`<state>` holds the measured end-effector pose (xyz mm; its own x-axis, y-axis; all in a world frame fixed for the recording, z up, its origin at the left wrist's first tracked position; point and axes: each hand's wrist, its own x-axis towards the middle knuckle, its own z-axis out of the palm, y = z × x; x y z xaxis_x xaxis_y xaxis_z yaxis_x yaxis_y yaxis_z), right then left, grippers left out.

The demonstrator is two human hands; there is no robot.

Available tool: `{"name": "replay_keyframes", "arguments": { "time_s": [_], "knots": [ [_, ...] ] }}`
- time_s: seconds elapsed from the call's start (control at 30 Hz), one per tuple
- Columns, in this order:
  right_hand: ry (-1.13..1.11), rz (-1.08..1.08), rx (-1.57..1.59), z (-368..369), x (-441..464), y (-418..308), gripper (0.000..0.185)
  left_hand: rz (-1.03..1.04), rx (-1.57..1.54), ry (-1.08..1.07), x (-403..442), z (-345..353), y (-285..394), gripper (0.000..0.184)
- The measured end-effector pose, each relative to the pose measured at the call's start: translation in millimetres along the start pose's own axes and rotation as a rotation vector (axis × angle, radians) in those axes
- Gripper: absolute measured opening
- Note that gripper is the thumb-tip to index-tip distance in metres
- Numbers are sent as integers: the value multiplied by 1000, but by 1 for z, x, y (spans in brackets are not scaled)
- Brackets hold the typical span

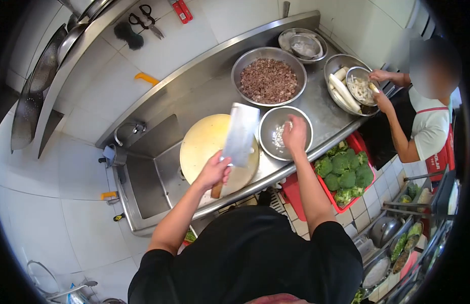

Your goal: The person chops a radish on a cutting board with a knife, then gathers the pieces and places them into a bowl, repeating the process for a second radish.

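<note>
My left hand [214, 170] is closed round a cleaver [243, 133], whose broad blade points up and away over the round cutting board [203, 139]. Part of its wooden handle shows below the hand. My right hand [295, 134] is inside the rim of a steel bowl [307, 147], fingers bent and loosely apart over small chopped white pieces [278, 137]. Its fingertips are partly hidden, and no held piece shows. The board lies partly over the sink, to the left of the bowl.
A bowl of ground meat [268, 81] stands behind. A co-worker's hands [381, 100] work over a strainer [360, 83] at the right. A red basket of broccoli [346, 172] sits below the counter edge. The sink [146, 182] lies left.
</note>
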<state>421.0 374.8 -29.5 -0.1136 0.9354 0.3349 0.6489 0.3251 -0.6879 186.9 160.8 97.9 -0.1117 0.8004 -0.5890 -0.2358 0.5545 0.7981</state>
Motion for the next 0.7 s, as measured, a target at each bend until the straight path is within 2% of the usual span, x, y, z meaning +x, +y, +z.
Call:
{"name": "replay_keyframes", "arguments": {
  "time_s": [0.13,0.2,0.3,0.4,0.53,0.57,0.67,0.7],
  "knots": [
    [-539,-131,187,15,-37,-48,40,-58,-141,214,-32,-69,-36,21],
    [-600,-246,157,16,-51,-89,40,-65,-157,315,-43,-88,-64,19],
    [-656,-437,-69,61,-62,-98,42,-67,-119,449,-59,-98,-95,16],
    [-805,-433,-230,88,-47,-102,44,-78,-75,451,-73,-103,-123,16],
    [-452,-400,-84,68,-46,-118,34,-46,5,560,-79,-131,-143,16],
    [-504,-312,13,56,-49,-124,30,-25,160,610,-80,-153,-153,20],
    [-674,-96,114,55,-92,-100,56,332,971,838,-102,-187,-150,24],
    [-619,-112,37,61,-122,-96,65,144,925,832,-114,-181,-129,24]
  ]
}}
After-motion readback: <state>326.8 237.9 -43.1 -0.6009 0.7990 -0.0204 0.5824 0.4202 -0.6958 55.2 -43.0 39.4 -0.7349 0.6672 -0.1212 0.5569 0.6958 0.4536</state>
